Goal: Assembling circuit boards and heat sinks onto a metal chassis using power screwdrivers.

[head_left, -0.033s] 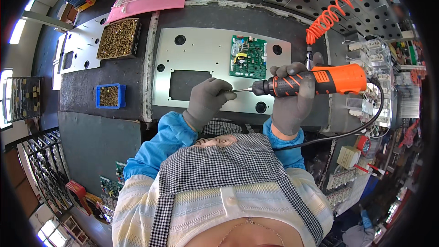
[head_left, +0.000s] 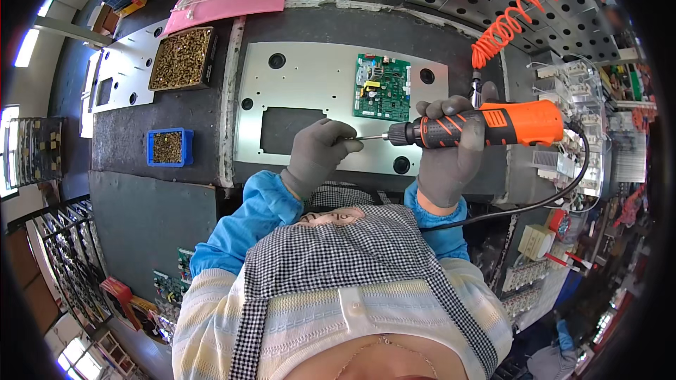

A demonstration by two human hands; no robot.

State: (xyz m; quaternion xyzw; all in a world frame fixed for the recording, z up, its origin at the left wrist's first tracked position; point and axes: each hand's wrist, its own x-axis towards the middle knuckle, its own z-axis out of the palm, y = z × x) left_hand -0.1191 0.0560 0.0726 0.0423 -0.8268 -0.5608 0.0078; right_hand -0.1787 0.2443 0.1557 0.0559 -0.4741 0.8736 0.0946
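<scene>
The right hand [head_left: 451, 151], in a grey glove, is wrapped tight around the black-and-orange grip of an electric screwdriver [head_left: 493, 127], which lies nearly level over the near edge of a metal plate [head_left: 310, 91] with its bit pointing toward the person's left. The left hand [head_left: 320, 155], also gloved, has its fingers curled together at the tip of the bit, pinching there; whether a screw sits between the fingertips cannot be told. The plate lies flat on the dark table [head_left: 176, 204] and has a rectangular cut-out just beyond the left hand. A green circuit board [head_left: 382, 88] rests on the plate's far right part, just beyond the screwdriver bit. An orange coiled cable [head_left: 524, 10] runs up from the tool toward the far right. To the left of the plate stand a small blue bin of screws [head_left: 169, 146] and, farther off, a larger tray of brass screws [head_left: 183, 58], with a pink sheet [head_left: 232, 0] carrying white wires beyond it.
</scene>
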